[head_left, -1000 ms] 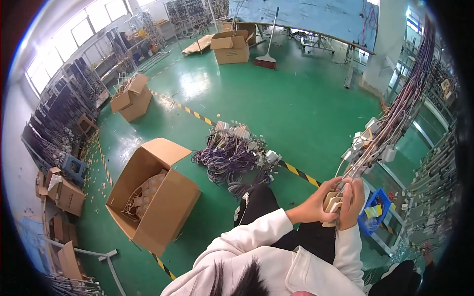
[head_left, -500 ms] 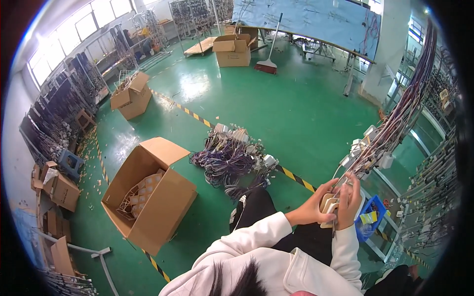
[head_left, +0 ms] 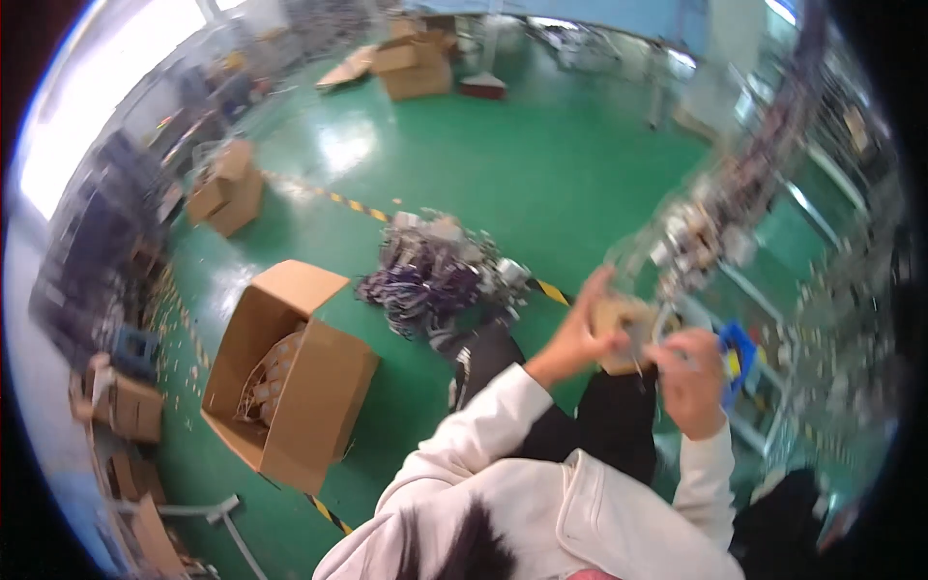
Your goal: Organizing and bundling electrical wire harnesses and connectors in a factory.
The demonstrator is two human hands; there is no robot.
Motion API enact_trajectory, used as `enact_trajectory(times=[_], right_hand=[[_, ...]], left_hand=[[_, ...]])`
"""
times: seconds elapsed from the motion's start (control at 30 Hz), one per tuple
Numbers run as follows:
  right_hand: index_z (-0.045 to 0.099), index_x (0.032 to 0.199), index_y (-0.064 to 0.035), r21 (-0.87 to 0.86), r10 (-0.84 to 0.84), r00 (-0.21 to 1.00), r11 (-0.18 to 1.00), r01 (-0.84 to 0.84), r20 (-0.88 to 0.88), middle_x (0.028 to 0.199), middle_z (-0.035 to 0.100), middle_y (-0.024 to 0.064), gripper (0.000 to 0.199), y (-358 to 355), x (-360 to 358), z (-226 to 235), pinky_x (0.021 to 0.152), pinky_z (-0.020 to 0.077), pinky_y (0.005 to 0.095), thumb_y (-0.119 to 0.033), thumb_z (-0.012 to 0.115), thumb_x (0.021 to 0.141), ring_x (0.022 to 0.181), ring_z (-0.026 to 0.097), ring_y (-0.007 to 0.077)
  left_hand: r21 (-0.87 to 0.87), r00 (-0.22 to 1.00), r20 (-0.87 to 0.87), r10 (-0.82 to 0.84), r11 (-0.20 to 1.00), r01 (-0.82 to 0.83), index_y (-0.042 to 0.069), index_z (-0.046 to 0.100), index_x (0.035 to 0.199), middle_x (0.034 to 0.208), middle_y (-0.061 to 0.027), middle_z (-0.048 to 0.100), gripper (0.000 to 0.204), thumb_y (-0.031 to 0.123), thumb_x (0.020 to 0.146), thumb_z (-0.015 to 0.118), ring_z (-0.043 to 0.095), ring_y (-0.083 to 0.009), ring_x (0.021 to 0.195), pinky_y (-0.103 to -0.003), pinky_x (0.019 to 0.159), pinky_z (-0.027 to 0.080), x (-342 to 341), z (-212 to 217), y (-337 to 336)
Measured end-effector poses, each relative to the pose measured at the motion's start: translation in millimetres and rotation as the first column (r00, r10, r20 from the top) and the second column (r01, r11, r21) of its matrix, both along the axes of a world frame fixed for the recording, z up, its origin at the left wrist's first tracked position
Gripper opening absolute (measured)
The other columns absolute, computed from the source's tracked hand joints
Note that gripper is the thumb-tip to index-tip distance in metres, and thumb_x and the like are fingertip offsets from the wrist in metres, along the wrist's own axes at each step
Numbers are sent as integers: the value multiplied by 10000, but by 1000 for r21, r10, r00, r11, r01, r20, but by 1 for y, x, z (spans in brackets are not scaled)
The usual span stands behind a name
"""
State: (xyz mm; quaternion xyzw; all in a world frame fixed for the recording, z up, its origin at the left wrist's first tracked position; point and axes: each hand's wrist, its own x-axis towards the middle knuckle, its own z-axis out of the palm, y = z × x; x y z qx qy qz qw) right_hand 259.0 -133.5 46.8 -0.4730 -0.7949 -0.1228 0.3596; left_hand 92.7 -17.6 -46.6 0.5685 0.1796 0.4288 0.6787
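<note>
Fingers of the left hand [head_left: 572,340] rise on the far side of some tan pieces [head_left: 613,314] while the thumb lies across their near side, so the hand is partly curled and has hold of them; blur hides how many there are. These tan pieces sit in front of the body, above the dark trousers [head_left: 617,416] and between the two hands. Just to their right, the right hand [head_left: 693,375] has its fingers bent inward, the tips close to the thumb and near the edge of the pieces; motion smears it, and I cannot tell whether it grips anything. Beyond both hands, a cluster of white connectors [head_left: 691,237] hangs at the lower end of a thick cable bundle [head_left: 768,145], which runs up toward the upper right. A blue bin [head_left: 741,356] stands beyond the right wrist, partly hidden by it. On the green floor [head_left: 512,164], a heap of purple and grey cables [head_left: 425,280] lies ahead of the knees, beside black-and-yellow tape [head_left: 553,292]. Left of the person, an open cardboard box [head_left: 324,406] contains a pale gridded item [head_left: 277,375].
</note>
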Motion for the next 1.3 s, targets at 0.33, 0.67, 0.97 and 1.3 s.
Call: enact_trajectory(times=[0.33, 0.67, 0.97, 1.3], right_hand=[[700, 934, -121, 26, 133, 987, 990, -136, 95, 845, 599, -26, 250, 7, 3, -23, 768, 443, 332, -110, 688, 684, 792, 562, 149], [694, 996, -136, -345, 0, 955, 933, -107, -297, 833, 643, 4, 249, -8, 5, -40, 658, 415, 332, -134, 726, 749, 655, 557, 190], [698, 1008, -138, -101, 101, 991, 991, -92, 87, 869, 583, -13, 298, -10, -3, -25, 566, 422, 297, -110, 670, 712, 646, 532, 158], [691, 899, -118, -155, -75, 979, 987, 46, -187, 785, 540, -3, 174, -11, -13, -33, 626, 384, 314, -134, 705, 727, 657, 523, 184]], left_hand=[[-168, 990, 121, -78, 981, 98, 92, 121, 1490, 1301, -146, 411, 1106, 394, 674, 802, 459, -260, 1203, -370, 1019, 372, 6, 17, -1], [-74, 995, 62, -83, 993, 88, 90, 70, 1493, 1405, -151, 311, 1160, 398, 661, 818, 403, -285, 1280, -408, 1042, 365, 11, 11, -17], [-123, 995, 35, -98, 987, 102, 76, 108, 1487, 1395, -177, 368, 1093, 470, 703, 759, 422, -293, 1268, -422, 1052, 356, 10, 10, -13], [-27, 992, 123, 30, 999, -27, 81, 67, 1482, 1447, -169, 255, 1160, 403, 667, 827, 418, -280, 1257, -411, 1034, 373, 15, 14, -27]])
